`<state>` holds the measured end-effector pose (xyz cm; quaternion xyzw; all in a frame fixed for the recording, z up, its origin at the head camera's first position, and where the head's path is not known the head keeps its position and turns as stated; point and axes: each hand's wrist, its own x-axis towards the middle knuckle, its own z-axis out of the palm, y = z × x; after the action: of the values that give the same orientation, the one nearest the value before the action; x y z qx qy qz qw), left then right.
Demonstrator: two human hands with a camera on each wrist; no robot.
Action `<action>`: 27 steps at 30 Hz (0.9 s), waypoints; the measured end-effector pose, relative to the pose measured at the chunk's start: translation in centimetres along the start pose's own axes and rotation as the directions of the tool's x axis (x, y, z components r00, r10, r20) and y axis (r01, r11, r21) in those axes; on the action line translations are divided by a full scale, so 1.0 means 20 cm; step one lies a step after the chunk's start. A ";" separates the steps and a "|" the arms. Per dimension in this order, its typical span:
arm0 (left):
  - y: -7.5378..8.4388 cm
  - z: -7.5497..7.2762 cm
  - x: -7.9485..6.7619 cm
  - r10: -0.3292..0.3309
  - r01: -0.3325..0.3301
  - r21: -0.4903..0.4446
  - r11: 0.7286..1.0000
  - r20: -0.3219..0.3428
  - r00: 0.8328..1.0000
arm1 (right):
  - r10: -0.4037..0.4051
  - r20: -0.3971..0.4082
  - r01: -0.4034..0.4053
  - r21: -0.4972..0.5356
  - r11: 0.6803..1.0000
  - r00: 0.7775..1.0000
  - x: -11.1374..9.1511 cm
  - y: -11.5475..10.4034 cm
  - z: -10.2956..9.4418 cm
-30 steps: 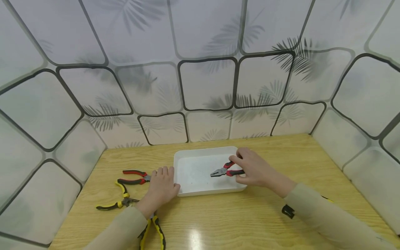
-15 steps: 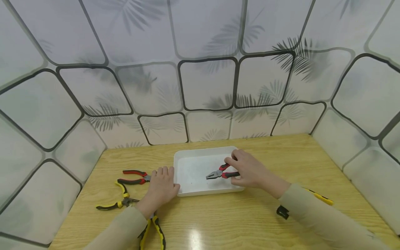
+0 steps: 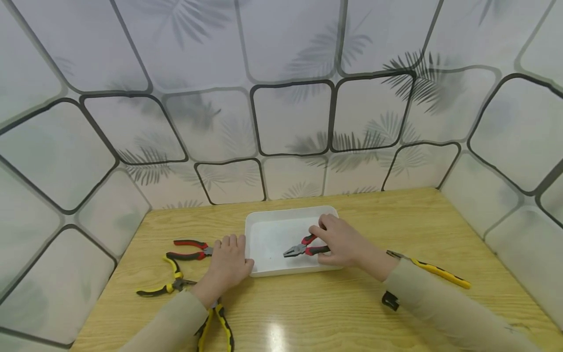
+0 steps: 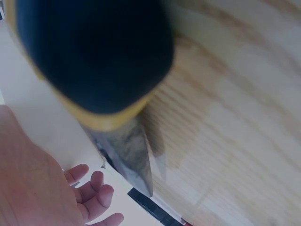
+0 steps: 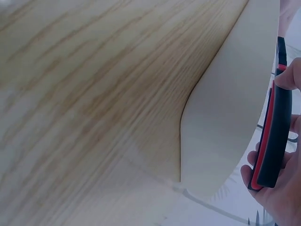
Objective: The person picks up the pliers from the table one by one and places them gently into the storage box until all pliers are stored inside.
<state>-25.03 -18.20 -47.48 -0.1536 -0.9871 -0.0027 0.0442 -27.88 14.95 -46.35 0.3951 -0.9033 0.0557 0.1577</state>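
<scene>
My right hand (image 3: pixel 345 242) grips red-and-black combination pliers (image 3: pixel 301 249) by the handles, over the right part of a white tray (image 3: pixel 286 212). Their jaws point left, with the handles spread. In the right wrist view, fingers and thumb hold the handles of the pliers (image 5: pixel 275 136) beside the tray wall (image 5: pixel 230 89). My left hand (image 3: pixel 229 261) lies at the tray's left edge, fingers pointing away from me and thumb by the front left corner. Left of it are other red-handled pliers (image 3: pixel 184 255), their head partly hidden by the hand.
Yellow-and-black pliers (image 3: pixel 178 284) lie at the left on the wooden table (image 3: pixel 334 313). Another yellow-handled pair (image 3: pixel 225 322) is at the front, partly under the left arm. A yellow-handled tool (image 3: pixel 442 274) lies beyond the right sleeve. Patterned walls (image 3: pixel 290 122) surround the table.
My right hand has moved left and slightly toward me with the pliers, over the tray. The yellow-handled tool at the right has come into view from behind the sleeve. The left hand stays put.
</scene>
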 end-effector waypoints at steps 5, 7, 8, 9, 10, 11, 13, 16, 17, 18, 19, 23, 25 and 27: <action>0.00 0.00 0.00 0.002 -0.002 0.009 1.000 -0.003 1.000 | -0.002 0.008 0.002 -0.007 1.000 1.000 0.01 -0.03 0.00; 0.00 0.01 0.01 0.002 -0.002 0.013 1.000 -0.006 1.000 | -0.001 0.012 0.001 -0.008 1.000 1.000 0.01 -0.03 0.01; 0.00 0.01 0.01 0.003 -0.002 0.013 1.000 -0.007 1.000 | -0.001 0.015 0.001 -0.011 1.000 1.000 0.01 -0.04 0.01; 0.00 0.01 0.01 0.004 -0.004 0.013 1.000 -0.012 1.000 | 0.000 0.018 0.000 -0.012 1.000 1.000 0.01 -0.04 0.01; 0.00 0.01 0.01 0.005 -0.005 0.013 1.000 -0.016 1.000 | 0.000 0.021 0.000 -0.015 1.000 1.000 0.01 -0.04 0.01; 0.00 0.01 0.01 0.004 -0.004 0.015 1.000 -0.013 1.000 | 0.001 0.025 -0.001 -0.016 1.000 1.000 0.01 -0.04 0.02; 0.00 0.01 0.01 0.005 -0.005 0.018 1.000 -0.009 1.000 | 0.003 0.032 -0.003 -0.016 1.000 0.999 0.01 -0.05 0.02; 0.00 0.01 0.00 0.006 -0.006 0.017 1.000 -0.010 1.000 | 0.006 0.043 -0.005 -0.014 1.000 0.999 0.01 -0.05 0.03; 0.00 0.01 0.00 0.007 -0.007 0.017 1.000 -0.010 1.000 | 0.007 0.046 -0.007 -0.012 1.000 0.999 0.01 -0.05 0.04; 0.00 0.01 0.00 0.008 -0.008 0.017 1.000 -0.011 1.000 | 0.009 0.050 -0.009 -0.011 1.000 0.999 0.01 -0.05 0.04; 0.00 0.01 0.00 0.008 -0.007 0.016 1.000 -0.013 1.000 | 0.011 0.054 -0.011 -0.011 1.000 0.998 0.01 -0.05 0.04; 0.00 0.02 0.01 0.006 -0.006 0.017 1.000 -0.015 1.000 | 0.015 0.061 -0.015 -0.010 1.000 0.998 0.01 -0.05 0.04; 0.00 0.02 0.01 0.005 -0.005 0.016 1.000 -0.014 1.000 | 0.016 0.068 -0.015 -0.008 1.000 0.998 0.02 -0.06 0.04; -0.01 0.02 0.01 0.003 -0.003 0.018 1.000 -0.006 1.000 | 0.016 0.076 -0.016 -0.003 1.000 0.997 0.02 -0.06 0.03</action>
<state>-25.35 -18.22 -47.86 -0.1548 -0.9867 0.0058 0.0487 -27.34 13.73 -46.79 0.3894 -0.9119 0.0407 0.1231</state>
